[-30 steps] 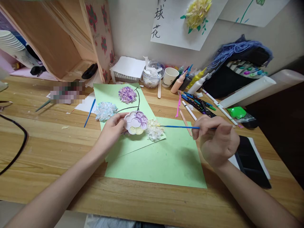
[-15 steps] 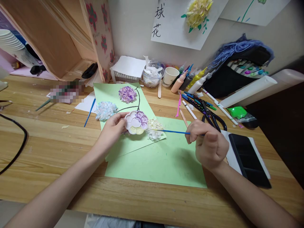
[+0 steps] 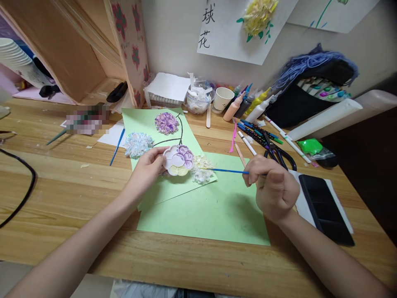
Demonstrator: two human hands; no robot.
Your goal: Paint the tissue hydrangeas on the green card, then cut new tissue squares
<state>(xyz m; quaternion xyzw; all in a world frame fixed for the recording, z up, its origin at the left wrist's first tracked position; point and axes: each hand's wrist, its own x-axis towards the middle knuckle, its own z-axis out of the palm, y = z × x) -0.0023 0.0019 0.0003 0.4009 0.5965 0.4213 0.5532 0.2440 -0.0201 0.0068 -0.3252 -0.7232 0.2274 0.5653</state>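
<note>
Seemingly midway, left hand [image 3: 149, 164] gripping palette [image 3: 177, 159], right hand [image 3: 272, 185] paintbrush [image 3: 229, 170], cream flower [image 3: 203, 174] beside palette is looking paler than purple flower [image 3: 167, 123].

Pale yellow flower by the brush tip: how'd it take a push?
The pale yellow flower is probably light and easily crushed: it's a mound of thin, ruffled pieces. Rolling seems unlikely, given its broad spread on the green sheet.

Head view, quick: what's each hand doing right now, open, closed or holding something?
Left hand: closed, holding the paint palette by its edge.
Right hand: closed, holding the blue paintbrush.
</note>
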